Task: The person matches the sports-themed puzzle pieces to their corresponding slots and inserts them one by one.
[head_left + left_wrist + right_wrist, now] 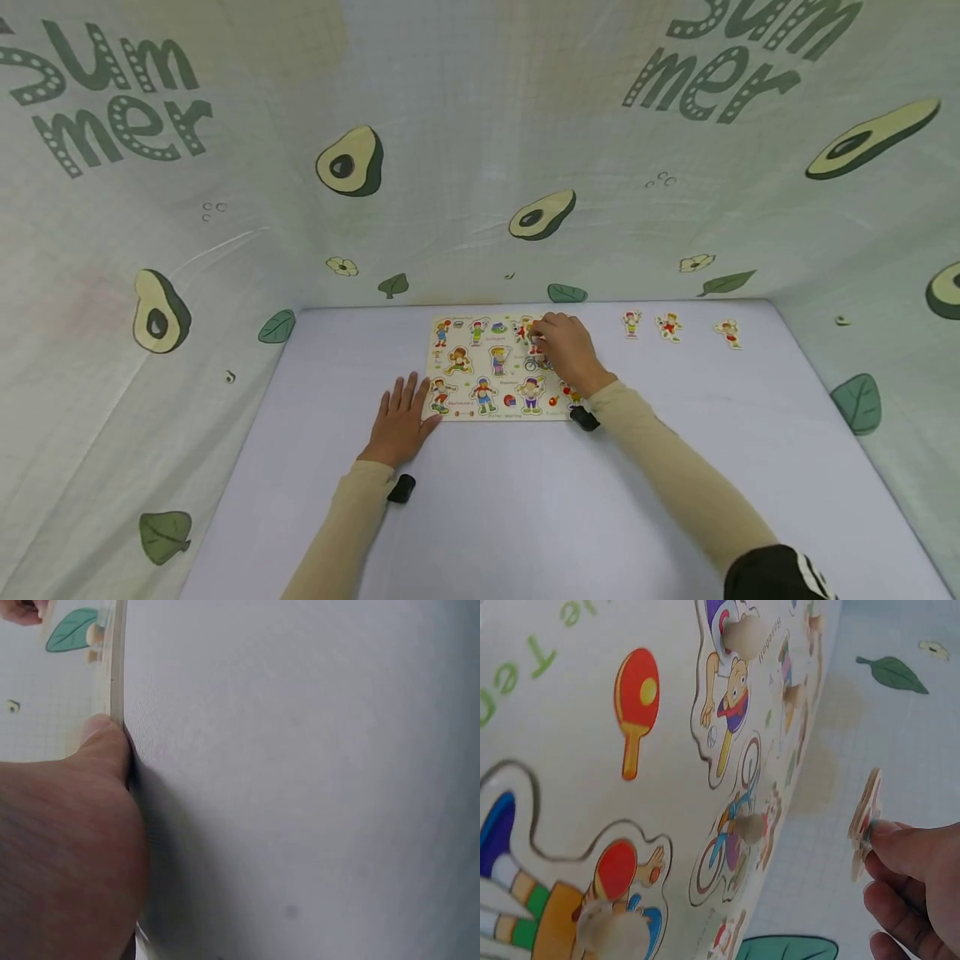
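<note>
Puzzle piece (pixel 865 814) is clamped in the grip of your right hand (pixel 567 346), over the right side of the puzzle board (pixel 570 735). The right wrist view shows it nearly edge-on, long axis near vertical. Your board lies lengthwise left-to-right; recesses hold knobbed figure pieces (pixel 483 395). Your left hand (pixel 400 423), fingers extended, touches the left edge.

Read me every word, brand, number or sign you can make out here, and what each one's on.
"Sum mer": backdrop cloth, left side.
"Sum mer": same cloth, right side, top cut off.
"Ten": puzzle board, right wrist view, cut off.
"Baseball": same board.
Remaining board lettering: too small, blurred or cut off.
No brands or numbers readable.
</note>
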`<state>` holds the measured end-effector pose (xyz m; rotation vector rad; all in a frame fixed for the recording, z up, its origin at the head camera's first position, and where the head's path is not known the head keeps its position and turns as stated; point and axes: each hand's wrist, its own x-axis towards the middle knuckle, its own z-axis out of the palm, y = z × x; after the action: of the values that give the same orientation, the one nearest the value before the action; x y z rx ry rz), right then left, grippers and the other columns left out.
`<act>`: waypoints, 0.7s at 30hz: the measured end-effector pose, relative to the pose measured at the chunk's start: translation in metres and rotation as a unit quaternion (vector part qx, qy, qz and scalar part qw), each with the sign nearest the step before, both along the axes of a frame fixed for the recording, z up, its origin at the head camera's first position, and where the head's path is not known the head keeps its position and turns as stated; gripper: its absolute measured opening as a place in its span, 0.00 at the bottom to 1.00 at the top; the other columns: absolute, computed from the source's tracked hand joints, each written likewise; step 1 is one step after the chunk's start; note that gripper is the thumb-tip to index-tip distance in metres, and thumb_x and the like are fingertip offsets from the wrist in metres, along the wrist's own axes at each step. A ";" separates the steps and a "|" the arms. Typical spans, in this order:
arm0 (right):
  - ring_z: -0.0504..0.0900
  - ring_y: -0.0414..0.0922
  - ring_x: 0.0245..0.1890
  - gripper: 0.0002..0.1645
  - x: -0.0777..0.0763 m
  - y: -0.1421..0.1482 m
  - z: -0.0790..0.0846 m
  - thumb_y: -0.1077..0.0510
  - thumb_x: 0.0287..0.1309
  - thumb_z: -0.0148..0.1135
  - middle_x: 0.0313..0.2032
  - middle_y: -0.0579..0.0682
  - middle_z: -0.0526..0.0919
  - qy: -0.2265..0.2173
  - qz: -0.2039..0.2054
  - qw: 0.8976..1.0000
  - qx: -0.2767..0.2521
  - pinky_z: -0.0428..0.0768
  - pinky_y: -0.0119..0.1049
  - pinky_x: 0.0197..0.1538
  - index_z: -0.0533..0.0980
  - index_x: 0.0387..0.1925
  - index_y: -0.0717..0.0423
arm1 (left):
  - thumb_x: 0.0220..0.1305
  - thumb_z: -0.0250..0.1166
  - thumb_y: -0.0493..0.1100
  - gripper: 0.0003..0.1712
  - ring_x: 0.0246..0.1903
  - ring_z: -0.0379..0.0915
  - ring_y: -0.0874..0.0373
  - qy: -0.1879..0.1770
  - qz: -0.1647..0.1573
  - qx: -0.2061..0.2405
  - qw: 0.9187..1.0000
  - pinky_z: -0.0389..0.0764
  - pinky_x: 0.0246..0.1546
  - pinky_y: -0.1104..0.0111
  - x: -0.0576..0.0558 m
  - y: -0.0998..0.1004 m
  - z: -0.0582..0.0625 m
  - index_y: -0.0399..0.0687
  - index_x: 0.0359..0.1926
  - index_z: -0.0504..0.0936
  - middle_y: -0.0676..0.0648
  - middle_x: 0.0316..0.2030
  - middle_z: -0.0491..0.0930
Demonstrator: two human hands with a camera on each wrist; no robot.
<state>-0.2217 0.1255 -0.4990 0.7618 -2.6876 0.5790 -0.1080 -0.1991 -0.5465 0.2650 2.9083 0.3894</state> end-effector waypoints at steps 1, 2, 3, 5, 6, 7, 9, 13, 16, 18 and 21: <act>0.85 0.51 0.43 0.08 -0.001 -0.003 0.000 0.65 0.63 0.75 0.40 0.51 0.87 0.000 0.004 1.000 -0.002 0.81 0.47 0.52 0.87 0.43 0.58 | 0.82 0.53 0.58 0.44 0.82 0.34 0.31 -0.002 0.000 -0.001 1.000 0.43 0.80 0.37 0.000 0.000 0.000 0.38 0.84 0.51 0.32 0.84 0.42; 0.85 0.51 0.43 0.08 -0.001 -0.006 -0.001 0.65 0.63 0.75 0.40 0.51 0.87 -0.002 0.006 1.000 -0.002 0.81 0.47 0.52 0.87 0.43 0.58 | 0.83 0.53 0.59 0.44 0.82 0.34 0.31 -0.004 0.000 -0.004 1.000 0.43 0.80 0.37 0.000 0.001 0.000 0.38 0.84 0.50 0.32 0.84 0.42; 0.85 0.51 0.43 0.08 -0.002 -0.008 -0.001 0.66 0.63 0.75 0.40 0.51 0.87 -0.004 0.008 1.000 -0.003 0.81 0.47 0.51 0.87 0.43 0.57 | 0.83 0.52 0.59 0.45 0.83 0.33 0.32 -0.007 -0.001 -0.009 1.000 0.43 0.80 0.37 -0.001 0.001 0.000 0.38 0.84 0.49 0.33 0.84 0.41; 0.85 0.52 0.43 0.08 -0.003 -0.014 -0.002 0.66 0.63 0.75 0.40 0.51 0.87 -0.006 0.010 1.000 -0.005 0.81 0.47 0.51 0.87 0.43 0.57 | 0.83 0.52 0.59 0.44 0.83 0.34 0.32 -0.005 -0.001 -0.010 1.000 0.44 0.80 0.37 -0.001 0.001 0.000 0.38 0.84 0.50 0.33 0.84 0.42; 0.85 0.52 0.43 0.08 -0.004 -0.017 -0.002 0.65 0.63 0.75 0.40 0.51 0.88 -0.006 0.011 1.000 -0.007 0.81 0.48 0.51 0.87 0.43 0.57 | 0.83 0.52 0.59 0.44 0.82 0.34 0.32 -0.004 -0.001 -0.009 1.000 0.44 0.80 0.37 -0.001 0.001 0.000 0.38 0.84 0.50 0.33 0.84 0.42; 0.85 0.52 0.43 0.08 -0.005 -0.020 -0.002 0.65 0.62 0.75 0.40 0.51 0.88 -0.006 0.014 1.000 -0.008 0.81 0.48 0.51 0.87 0.43 0.57 | 0.82 0.52 0.60 0.44 0.82 0.34 0.32 -0.003 -0.001 -0.009 1.000 0.44 0.80 0.37 -0.001 0.001 0.000 0.38 0.84 0.50 0.33 0.84 0.42; 0.86 0.51 0.43 0.07 -0.006 -0.026 -0.003 0.65 0.63 0.75 0.41 0.51 0.88 -0.007 0.016 1.000 -0.008 0.82 0.47 0.52 0.87 0.43 0.57 | 0.82 0.52 0.59 0.44 0.82 0.35 0.32 -0.002 0.000 -0.009 1.000 0.45 0.80 0.37 -0.002 0.001 -0.001 0.38 0.84 0.50 0.33 0.84 0.43; 0.86 0.50 0.43 0.07 -0.009 -0.038 -0.002 0.65 0.64 0.74 0.40 0.51 0.88 -0.013 0.022 1.000 -0.008 0.83 0.47 0.53 0.87 0.44 0.57 | 0.82 0.53 0.59 0.44 0.82 0.35 0.32 -0.001 0.002 -0.012 1.000 0.45 0.80 0.37 -0.003 0.001 -0.003 0.38 0.84 0.51 0.33 0.84 0.43; 0.86 0.51 0.42 0.07 -0.012 -0.047 -0.001 0.65 0.64 0.74 0.39 0.51 0.88 -0.013 0.029 0.999 -0.013 0.83 0.47 0.51 0.87 0.43 0.57 | 0.82 0.54 0.59 0.44 0.82 0.36 0.31 0.006 0.002 -0.014 1.000 0.46 0.79 0.37 -0.003 0.002 -0.003 0.38 0.84 0.52 0.32 0.83 0.44; 0.86 0.50 0.42 0.07 -0.014 -0.052 0.000 0.64 0.63 0.74 0.39 0.50 0.88 -0.012 0.033 0.999 -0.016 0.83 0.47 0.50 0.87 0.43 0.57 | 0.82 0.54 0.59 0.44 0.82 0.37 0.31 0.008 0.003 -0.016 1.000 0.47 0.79 0.37 -0.003 0.002 -0.004 0.38 0.84 0.52 0.32 0.83 0.44; 0.86 0.50 0.42 0.07 -0.018 -0.061 0.000 0.63 0.64 0.74 0.39 0.50 0.89 -0.021 0.036 0.999 -0.014 0.82 0.46 0.50 0.88 0.43 0.56 | 0.82 0.54 0.59 0.45 0.82 0.36 0.32 0.007 0.004 -0.017 1.000 0.46 0.80 0.38 -0.003 0.002 -0.003 0.38 0.84 0.51 0.32 0.83 0.44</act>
<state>-0.2399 0.0649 -0.4990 0.8510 -2.6922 0.6565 -0.1109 -0.1969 -0.5497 0.2525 2.9269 0.3417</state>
